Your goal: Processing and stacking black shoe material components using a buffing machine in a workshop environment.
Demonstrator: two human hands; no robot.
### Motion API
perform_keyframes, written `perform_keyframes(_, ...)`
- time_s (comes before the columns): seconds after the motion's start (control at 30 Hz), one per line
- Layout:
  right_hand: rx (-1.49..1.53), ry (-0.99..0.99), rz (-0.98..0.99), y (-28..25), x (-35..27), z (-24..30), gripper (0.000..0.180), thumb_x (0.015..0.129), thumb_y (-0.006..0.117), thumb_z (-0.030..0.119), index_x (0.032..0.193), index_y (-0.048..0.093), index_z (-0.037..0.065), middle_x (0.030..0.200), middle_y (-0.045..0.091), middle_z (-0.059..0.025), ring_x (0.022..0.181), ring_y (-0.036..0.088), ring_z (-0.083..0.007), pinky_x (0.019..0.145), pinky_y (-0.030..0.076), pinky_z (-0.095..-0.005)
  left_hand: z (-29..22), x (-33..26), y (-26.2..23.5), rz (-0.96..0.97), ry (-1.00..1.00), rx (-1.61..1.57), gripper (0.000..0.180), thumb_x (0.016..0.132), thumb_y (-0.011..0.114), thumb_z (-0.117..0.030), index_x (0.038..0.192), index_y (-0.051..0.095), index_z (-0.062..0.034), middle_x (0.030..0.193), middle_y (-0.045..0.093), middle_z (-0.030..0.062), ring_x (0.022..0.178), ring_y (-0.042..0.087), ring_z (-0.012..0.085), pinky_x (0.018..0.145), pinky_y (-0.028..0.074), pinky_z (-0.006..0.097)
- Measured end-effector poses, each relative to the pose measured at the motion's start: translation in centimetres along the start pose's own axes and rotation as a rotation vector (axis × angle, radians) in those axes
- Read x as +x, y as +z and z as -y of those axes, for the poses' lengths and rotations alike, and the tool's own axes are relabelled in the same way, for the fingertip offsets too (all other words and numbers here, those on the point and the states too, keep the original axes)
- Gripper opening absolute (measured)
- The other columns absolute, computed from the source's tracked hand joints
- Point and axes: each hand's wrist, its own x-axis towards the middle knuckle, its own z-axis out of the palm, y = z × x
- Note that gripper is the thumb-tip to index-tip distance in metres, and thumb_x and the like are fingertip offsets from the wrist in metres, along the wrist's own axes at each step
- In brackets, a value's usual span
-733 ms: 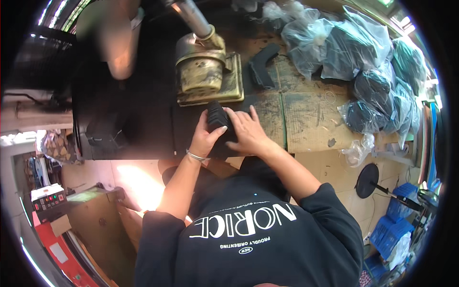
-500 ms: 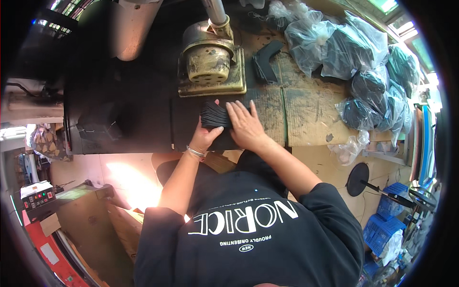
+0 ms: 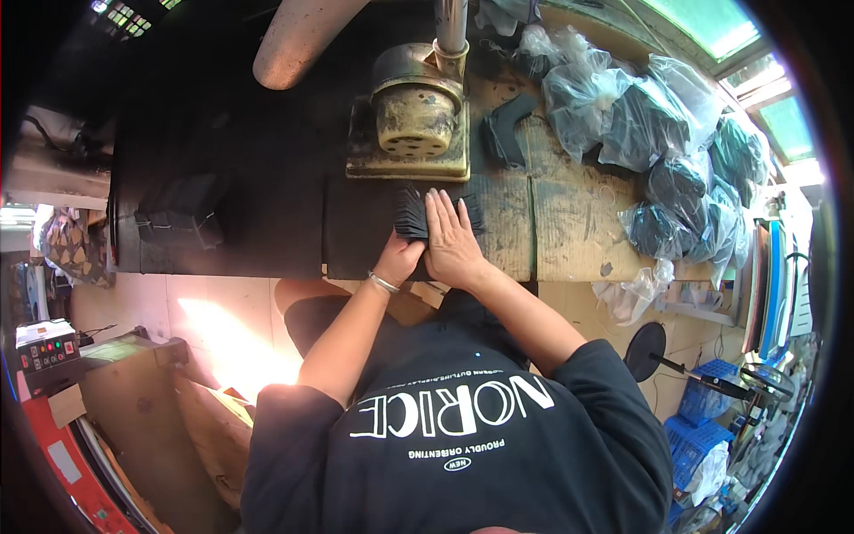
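A fanned stack of thin black cut pieces [image 3: 409, 214] lies on the dark mat just in front of a brass-coloured press head [image 3: 418, 116]. My right hand [image 3: 452, 238] lies flat on the stack with fingers spread, pressing it down. My left hand [image 3: 398, 258], with a thin bracelet at the wrist, grips the stack's near left edge; its fingers are mostly hidden under the pieces and the right hand. More black pieces [image 3: 472, 214] stick out to the right of my right hand.
Clear plastic bags of black pieces [image 3: 658, 133] pile up at the right of the cardboard-covered table [image 3: 569, 222]. There is a single black cut shape [image 3: 507, 133] beside the press, a tied black bundle [image 3: 182, 209] at the left, and a grey pipe [image 3: 302, 36] above.
The stack that both hands held bunched together now lies fanned out flat. My right hand has flattened on top of it. The view has shifted toward the press.
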Motion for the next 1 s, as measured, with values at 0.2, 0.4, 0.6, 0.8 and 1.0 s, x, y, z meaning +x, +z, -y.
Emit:
perform_keyframes(0.2,-0.015,-0.040,0.008,-0.8,0.5,-0.9,0.077,0.081,0.052,0.013,0.149,0.023,-0.009,0.154,0.029,-0.0244,0.146,0.024,-0.0389,0.119,0.015,-0.0522,-0.3,0.4,-1.0,0.061,-0.075,-0.083,0.048,0.089,0.055,0.004,0.135,0.046,0.0024,0.136,0.053,0.0128,0.128,0.048,0.0223,0.110,0.034,0.034)
perform_keyframes(0.4,-0.046,-0.020,-0.069,-2.5,-0.8,0.9,0.078,0.078,0.053,0.009,0.148,0.025,-0.010,0.153,0.032,-0.0245,0.146,0.024,-0.0381,0.119,0.015,-0.0523,-2.8,-0.6,-1.2,0.120,-0.066,-0.008,0.048,0.090,0.058,0.004,0.136,0.045,0.0006,0.135,0.054,0.0102,0.123,0.051,0.0180,0.105,0.039,0.031)
perform_keyframes(0.6,-0.060,0.010,-0.039,-0.9,-1.0,-0.8,0.080,0.076,0.053,0.008,0.148,0.023,-0.009,0.156,0.027,-0.0237,0.148,0.020,-0.0379,0.119,0.013,-0.0537,0.0,-1.4,0.0,0.106,-0.040,0.071,0.055,0.088,0.053,0.002,0.142,0.042,0.0022,0.147,0.044,0.0120,0.137,0.040,0.0207,0.115,0.026,0.035)
perform_keyframes(0.8,0.012,0.054,-0.064,0.4,-0.8,-0.1,0.084,0.076,0.055,0.010,0.149,0.020,-0.009,0.157,0.023,-0.0248,0.149,0.015,-0.0389,0.120,0.012,-0.0519,-0.8,-1.2,0.4,0.098,-0.022,0.046,0.049,0.088,0.053,-0.001,0.137,0.046,0.0020,0.144,0.046,0.0143,0.134,0.042,0.0252,0.116,0.023,0.037)
perform_keyframes(1.0,-0.021,0.011,-0.067,0.4,-1.5,-0.4,0.080,0.077,0.054,0.006,0.150,0.022,-0.006,0.155,0.029,-0.0220,0.147,0.023,-0.0362,0.120,0.015,-0.0485,-1.5,-1.3,-1.5,0.036,-0.228,-0.211,0.062,0.088,0.059,0.003,0.144,0.034,-0.0021,0.139,0.049,0.0094,0.127,0.048,0.0188,0.111,0.034,0.034)
